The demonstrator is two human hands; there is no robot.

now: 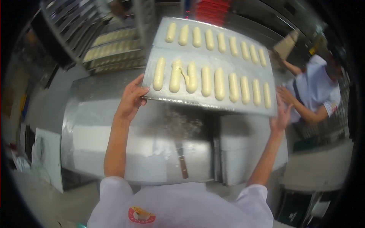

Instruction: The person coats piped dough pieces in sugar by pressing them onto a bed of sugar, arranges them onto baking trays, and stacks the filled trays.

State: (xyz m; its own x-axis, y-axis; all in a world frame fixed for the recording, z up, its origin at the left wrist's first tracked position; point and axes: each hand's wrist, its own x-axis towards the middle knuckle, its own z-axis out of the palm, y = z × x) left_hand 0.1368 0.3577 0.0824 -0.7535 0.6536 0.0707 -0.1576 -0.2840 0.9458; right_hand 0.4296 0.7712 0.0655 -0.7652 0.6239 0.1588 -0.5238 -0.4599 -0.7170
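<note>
A large baking tray (182,52) is held up over the metal table, lined with two rows of pale piped dough strips (219,84). My left hand (133,95) grips its near left corner, thumb on top. At the near right corner my right hand (280,115) holds the tray's edge, its thumb sticking out. A smear of dough (184,74) joins two strips in the near row. Below the tray, a spatula with a wooden handle (183,167) lies on the table.
The metal table (87,114) has white residue on it. A rack (85,59) with filled trays stands at the back left. Another person (313,89) in white stands at the right, with a hand near the tray. Red stacked items (212,11) are behind.
</note>
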